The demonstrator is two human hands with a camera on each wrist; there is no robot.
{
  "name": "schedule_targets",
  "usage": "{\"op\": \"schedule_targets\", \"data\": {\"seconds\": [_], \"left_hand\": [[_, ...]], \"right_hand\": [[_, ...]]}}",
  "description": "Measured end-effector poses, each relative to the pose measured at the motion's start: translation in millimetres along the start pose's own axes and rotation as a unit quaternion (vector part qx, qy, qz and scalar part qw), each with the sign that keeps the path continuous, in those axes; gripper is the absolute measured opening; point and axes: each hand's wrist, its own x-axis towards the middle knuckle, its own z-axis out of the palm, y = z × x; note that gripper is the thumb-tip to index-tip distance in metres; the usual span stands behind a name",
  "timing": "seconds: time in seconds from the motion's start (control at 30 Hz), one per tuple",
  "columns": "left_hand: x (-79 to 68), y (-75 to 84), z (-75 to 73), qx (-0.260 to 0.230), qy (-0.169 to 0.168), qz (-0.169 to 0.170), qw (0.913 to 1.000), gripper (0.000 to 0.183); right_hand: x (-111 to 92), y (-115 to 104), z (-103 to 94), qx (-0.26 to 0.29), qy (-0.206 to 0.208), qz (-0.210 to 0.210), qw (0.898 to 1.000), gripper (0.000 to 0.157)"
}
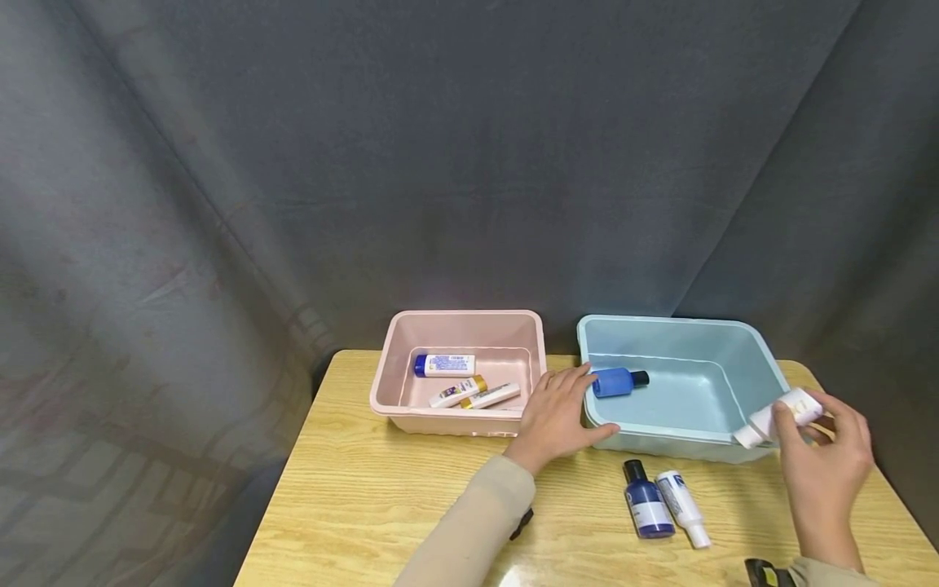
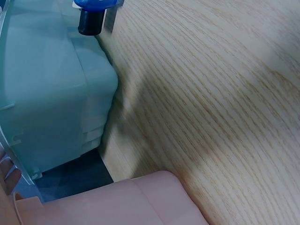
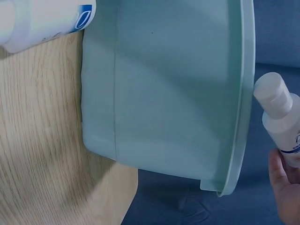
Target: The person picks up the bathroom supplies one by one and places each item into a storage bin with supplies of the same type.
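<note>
My right hand (image 1: 829, 465) grips a small white bottle (image 1: 795, 412), its white cap tilted down over the front right rim of the light blue bin (image 1: 682, 444). In the right wrist view, the held bottle (image 3: 283, 119) shows a dark blue stripe. Fingers spread, my left hand (image 1: 553, 416) is at the near left corner of the blue bin; whether it touches the rim is unclear. Inside that bin lies a blue bottle (image 1: 613, 382) with a black cap. In front of it, a dark blue bottle (image 1: 647, 505) and a white bottle (image 1: 682, 505) lie on the table.
To the left stands a pink bin (image 1: 440, 420) holding a white tube with a blue cap (image 1: 447, 365) and white tubes with gold ends (image 1: 458, 392). Both bins sit at the back of the wooden table (image 1: 352, 497), against a dark grey curtain (image 1: 469, 163).
</note>
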Motion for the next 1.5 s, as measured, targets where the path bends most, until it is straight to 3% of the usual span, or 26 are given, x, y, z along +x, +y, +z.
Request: {"op": "schedule_targets", "data": {"seconds": [0.33,0.77,1.17,1.5], "left_hand": [[-0.2,-1.0,2.3,0.002,0.004,0.001,1.0000,0.088],[0.3,-0.7,2.1,0.002,0.009,0.004,1.0000,0.088],[1.1,-0.2,1.7,0.006,0.008,0.004,0.9999,0.088],[0.7,-0.2,1.2,0.009,0.005,0.001,0.9999,0.088]], "right_hand": [[6,0,5.7,-0.001,-0.008,-0.003,1.000,0.045],[9,1,11.2,-0.015,-0.032,0.034,0.999,0.048],[7,9,12.9,-0.082,-0.069,0.006,0.994,0.046],[4,14,13.8,-0.097,-0.091,-0.034,0.991,0.046]]}}
